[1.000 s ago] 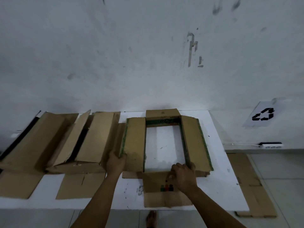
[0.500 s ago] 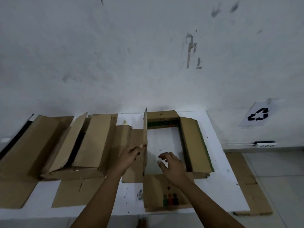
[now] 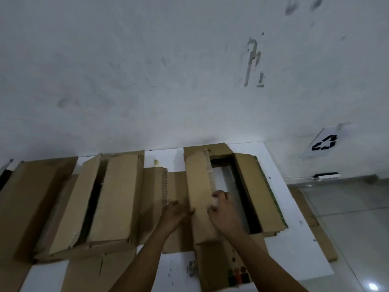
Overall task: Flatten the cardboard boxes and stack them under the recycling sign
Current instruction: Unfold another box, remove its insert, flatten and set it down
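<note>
- Two more cardboard boxes (image 3: 113, 199) are lying on the white bench (image 3: 294, 256), well to the left of both hands.
- The left hand (image 3: 175, 214) is pressing against the left face of the long flap (image 3: 200, 186); whether its grip is curling round the edge I cannot tell.
- The right hand (image 3: 223, 209) is pinching that flap's right edge, fingers curled.
- The open box (image 3: 250, 186) is lying just right of this grip.
- The recycling sign (image 3: 325, 142) is hanging on the wall, far right.

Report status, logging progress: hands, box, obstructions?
Both hands, left hand, right hand, gripping the box flap. Box not flat. Other boxes crowd left.
</note>
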